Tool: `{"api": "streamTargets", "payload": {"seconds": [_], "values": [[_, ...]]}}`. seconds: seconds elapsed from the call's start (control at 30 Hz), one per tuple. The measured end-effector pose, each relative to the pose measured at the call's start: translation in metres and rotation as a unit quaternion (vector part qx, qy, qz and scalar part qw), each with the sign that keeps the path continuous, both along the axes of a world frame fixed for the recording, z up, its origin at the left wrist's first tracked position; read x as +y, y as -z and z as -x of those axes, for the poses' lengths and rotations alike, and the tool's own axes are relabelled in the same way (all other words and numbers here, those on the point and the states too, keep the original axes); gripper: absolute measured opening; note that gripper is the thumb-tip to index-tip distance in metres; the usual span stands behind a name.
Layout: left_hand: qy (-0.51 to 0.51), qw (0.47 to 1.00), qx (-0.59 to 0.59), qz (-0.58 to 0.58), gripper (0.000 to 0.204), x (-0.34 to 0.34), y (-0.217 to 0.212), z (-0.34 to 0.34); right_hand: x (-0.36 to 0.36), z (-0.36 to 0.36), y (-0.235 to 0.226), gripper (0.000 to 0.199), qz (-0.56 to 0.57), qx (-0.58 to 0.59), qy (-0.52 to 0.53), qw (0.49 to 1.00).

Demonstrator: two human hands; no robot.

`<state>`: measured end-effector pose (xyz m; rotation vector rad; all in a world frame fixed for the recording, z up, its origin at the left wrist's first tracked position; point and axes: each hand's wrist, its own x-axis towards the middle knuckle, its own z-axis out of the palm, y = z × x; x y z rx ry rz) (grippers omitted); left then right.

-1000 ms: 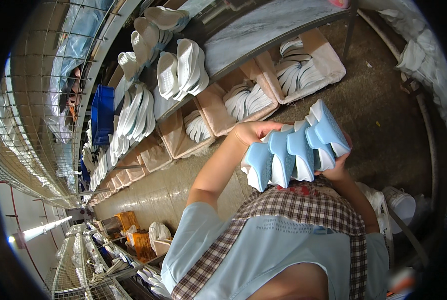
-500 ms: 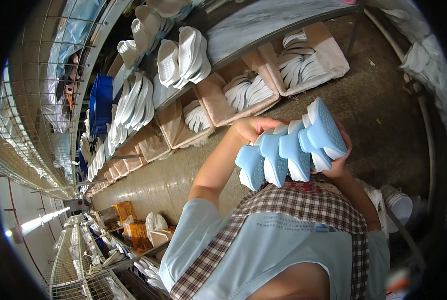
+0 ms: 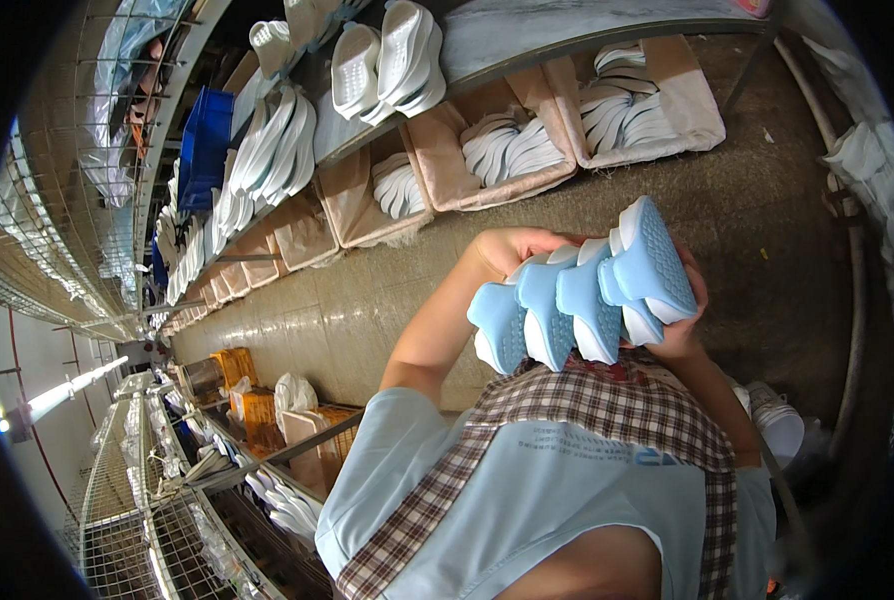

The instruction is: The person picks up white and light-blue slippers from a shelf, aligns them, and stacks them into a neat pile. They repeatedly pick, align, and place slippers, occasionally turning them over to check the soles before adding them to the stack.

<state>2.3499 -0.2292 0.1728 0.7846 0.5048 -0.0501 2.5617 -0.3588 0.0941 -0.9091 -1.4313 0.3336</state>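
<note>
Soles (image 3: 589, 297), curved, pale-blue-and-white, foam-like, nest between our left grip (image 3: 529, 248) and right grip (image 3: 685, 325), both clasping them, likely to stop slippage!

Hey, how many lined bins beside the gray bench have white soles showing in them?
3: the nearest-right bin, the middle bin next to it, and the left-hand bin after that. Farther down the row, more may be hidden.

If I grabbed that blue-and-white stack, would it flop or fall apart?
The stack of soles likely wouldn't flop: its thick pieces hold their shape. It might slide apart, since I see no band, just the left hand and right hand holding it.
</note>
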Motion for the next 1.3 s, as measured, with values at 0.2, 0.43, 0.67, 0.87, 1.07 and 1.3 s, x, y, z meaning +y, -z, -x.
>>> {"api": "streamTargets", "payload": {"seconds": [0.2,0.43,0.67,0.87,1.07,1.3], "values": [[-0.058,0.998,-0.030,0.001,0.069,-0.012,0.035,0.046,0.004,0.020,0.005,0.096,0.011,0.001,-0.056,0.998],[-0.116,0.967,-0.211,0.081,0.067,-0.029,0.101,0.118,0.018,0.073,0.010,0.097,0.016,-0.038,-0.088,0.995],[-0.374,0.884,0.210,-0.186,0.031,-0.099,0.054,0.201,0.032,0.177,0.015,0.114,0.141,0.047,-0.249,0.957],[-0.580,0.805,-0.111,0.058,0.056,-0.101,0.029,0.311,0.091,0.292,-0.006,0.114,0.403,0.088,-0.386,0.825],[-0.593,0.592,0.249,-0.485,0.120,-0.120,-0.021,0.435,0.112,0.436,-0.026,0.082,0.636,0.115,-0.526,0.553],[-0.367,0.473,0.498,-0.628,0.087,-0.152,-0.060,0.559,0.093,0.545,-0.063,0.046,0.564,0.081,-0.674,0.471]]}}
